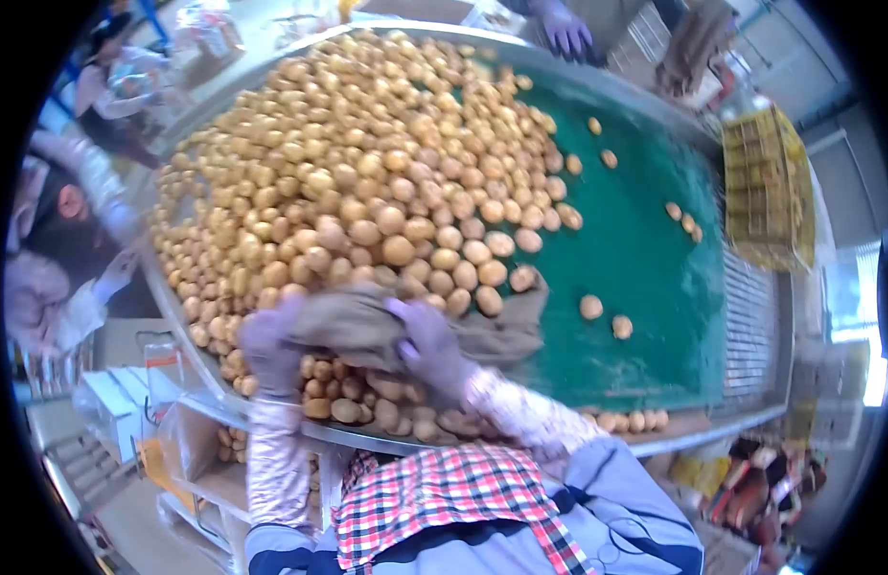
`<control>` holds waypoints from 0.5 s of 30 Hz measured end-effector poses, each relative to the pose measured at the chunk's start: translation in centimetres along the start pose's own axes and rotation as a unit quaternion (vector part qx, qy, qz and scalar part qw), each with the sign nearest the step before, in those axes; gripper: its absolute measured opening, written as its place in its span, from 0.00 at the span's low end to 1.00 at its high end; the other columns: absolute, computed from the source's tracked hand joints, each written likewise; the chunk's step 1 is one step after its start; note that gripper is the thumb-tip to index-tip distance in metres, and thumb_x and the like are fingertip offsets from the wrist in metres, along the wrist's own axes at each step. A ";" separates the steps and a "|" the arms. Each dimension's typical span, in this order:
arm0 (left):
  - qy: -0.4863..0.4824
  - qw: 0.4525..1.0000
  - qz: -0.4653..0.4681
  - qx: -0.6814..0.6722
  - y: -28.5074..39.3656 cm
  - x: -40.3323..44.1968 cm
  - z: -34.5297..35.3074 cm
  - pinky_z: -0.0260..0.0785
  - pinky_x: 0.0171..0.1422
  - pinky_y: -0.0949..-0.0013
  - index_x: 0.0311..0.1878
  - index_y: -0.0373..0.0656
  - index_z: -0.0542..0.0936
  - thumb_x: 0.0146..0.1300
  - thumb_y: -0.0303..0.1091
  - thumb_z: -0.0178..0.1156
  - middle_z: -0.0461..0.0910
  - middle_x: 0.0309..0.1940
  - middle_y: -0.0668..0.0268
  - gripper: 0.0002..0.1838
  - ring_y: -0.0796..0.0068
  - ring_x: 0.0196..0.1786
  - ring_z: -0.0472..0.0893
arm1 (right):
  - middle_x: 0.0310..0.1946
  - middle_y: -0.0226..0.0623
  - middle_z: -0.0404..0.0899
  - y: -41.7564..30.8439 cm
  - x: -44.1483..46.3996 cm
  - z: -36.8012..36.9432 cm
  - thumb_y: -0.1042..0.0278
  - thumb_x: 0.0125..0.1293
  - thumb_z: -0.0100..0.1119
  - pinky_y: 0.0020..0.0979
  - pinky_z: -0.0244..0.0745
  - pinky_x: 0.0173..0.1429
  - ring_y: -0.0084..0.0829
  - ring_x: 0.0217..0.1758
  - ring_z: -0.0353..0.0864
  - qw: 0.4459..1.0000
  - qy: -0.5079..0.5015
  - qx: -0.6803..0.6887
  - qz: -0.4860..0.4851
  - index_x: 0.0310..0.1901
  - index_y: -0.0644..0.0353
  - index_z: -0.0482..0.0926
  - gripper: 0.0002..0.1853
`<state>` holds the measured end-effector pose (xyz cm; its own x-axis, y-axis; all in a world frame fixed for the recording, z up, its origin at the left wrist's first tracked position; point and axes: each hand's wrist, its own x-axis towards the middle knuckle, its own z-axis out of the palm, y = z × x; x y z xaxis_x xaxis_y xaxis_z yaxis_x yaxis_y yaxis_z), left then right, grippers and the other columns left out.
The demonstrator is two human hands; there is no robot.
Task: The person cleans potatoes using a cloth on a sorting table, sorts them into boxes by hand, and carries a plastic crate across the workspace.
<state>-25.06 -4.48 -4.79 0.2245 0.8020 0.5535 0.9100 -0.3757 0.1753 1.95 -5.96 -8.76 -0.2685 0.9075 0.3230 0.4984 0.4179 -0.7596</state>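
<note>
A grey-brown cloth [353, 321] is bunched between my two gloved hands over the near edge of a large pile of round, yellow-brown potatoes [338, 144]. My left hand [271, 340], in a purple glove and a little blurred, grips the cloth's left end. Gripping its middle, my right hand [429, 347] wears a purple glove too. The cloth's loose end trails right over the green surface [645, 278] of a metal-rimmed table. Smaller potatoes [343, 410] show below the cloth, between my forearms.
A yellow plastic crate [768, 187] stands at the table's right end, beside a slatted metal section [750, 316]. Several potatoes lie scattered on the green surface. A co-worker's gloved hand [564, 29] is at the far edge; other people stand at left. A cardboard box [209, 450] sits below left.
</note>
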 end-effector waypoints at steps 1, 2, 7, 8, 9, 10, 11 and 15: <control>-0.009 0.996 -0.070 -0.063 -3.0 -0.2 -0.2 0.67 0.45 0.59 0.59 0.47 0.81 0.59 0.29 0.59 0.76 0.31 0.63 0.22 0.61 0.37 0.76 | 0.49 0.50 0.76 0.5 2.4 0.9 0.77 0.52 0.59 0.45 0.72 0.61 0.52 0.53 0.76 0.999 0.021 0.025 -0.027 0.64 0.61 0.71 0.33; -0.013 0.988 -0.123 -0.090 -4.4 0.4 -1.1 0.68 0.49 0.60 0.61 0.45 0.80 0.58 0.28 0.60 0.77 0.35 0.62 0.24 0.61 0.41 0.77 | 0.47 0.47 0.78 0.1 4.5 0.7 0.75 0.53 0.61 0.43 0.75 0.57 0.50 0.51 0.78 0.999 0.021 0.036 -0.002 0.61 0.59 0.72 0.30; -0.040 0.964 -0.247 -0.087 -7.1 1.8 -0.7 0.65 0.67 0.61 0.68 0.40 0.72 0.54 0.38 0.72 0.76 0.58 0.54 0.38 0.56 0.60 0.76 | 0.39 0.42 0.82 -1.0 11.6 -3.2 0.78 0.53 0.65 0.36 0.79 0.49 0.42 0.44 0.83 0.983 0.128 0.094 -0.095 0.47 0.60 0.81 0.17; -0.021 0.972 -0.218 -0.087 -6.3 2.3 0.4 0.63 0.69 0.60 0.70 0.39 0.70 0.55 0.40 0.72 0.75 0.61 0.53 0.39 0.55 0.63 0.74 | 0.38 0.41 0.83 -2.0 12.8 -4.9 0.79 0.52 0.65 0.35 0.79 0.48 0.39 0.42 0.84 0.977 0.171 0.076 -0.104 0.44 0.61 0.82 0.15; -0.005 0.978 -0.189 -0.086 -5.3 2.8 1.1 0.61 0.72 0.60 0.71 0.39 0.68 0.56 0.42 0.72 0.73 0.64 0.52 0.41 0.54 0.67 0.72 | 0.37 0.41 0.83 -3.6 14.1 -7.0 0.80 0.52 0.66 0.33 0.79 0.47 0.37 0.41 0.84 0.968 0.214 0.059 -0.112 0.42 0.62 0.82 0.14; -0.020 0.981 -0.172 -0.084 -4.1 3.6 1.4 0.56 0.77 0.58 0.74 0.38 0.63 0.58 0.42 0.71 0.67 0.71 0.51 0.44 0.51 0.72 0.66 | 0.36 0.40 0.83 -5.9 15.6 -10.2 0.81 0.52 0.66 0.32 0.79 0.47 0.34 0.40 0.84 0.957 0.226 0.030 -0.180 0.43 0.62 0.82 0.14; -0.008 0.980 -0.180 -0.087 -2.2 4.8 1.8 0.57 0.76 0.57 0.74 0.38 0.64 0.59 0.42 0.70 0.67 0.70 0.51 0.42 0.51 0.70 0.69 | 0.36 0.39 0.83 -6.2 16.5 -11.4 0.82 0.52 0.65 0.30 0.79 0.47 0.32 0.40 0.84 0.950 0.240 0.054 -0.192 0.43 0.62 0.81 0.14; -0.129 0.971 -0.164 -0.118 2.2 6.7 3.7 0.57 0.74 0.53 0.69 0.40 0.71 0.54 0.45 0.71 0.73 0.63 0.54 0.40 0.55 0.67 0.71 | 0.43 0.41 0.81 -2.2 19.8 -12.3 0.74 0.57 0.66 0.36 0.76 0.54 0.37 0.47 0.81 0.939 0.266 0.035 -0.213 0.51 0.61 0.78 0.19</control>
<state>-20.20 1.81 -3.70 0.0436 0.9749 0.2185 0.8495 -0.1513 0.5055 5.72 11.63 6.25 0.0287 0.5588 0.8288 0.3779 0.7616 -0.5265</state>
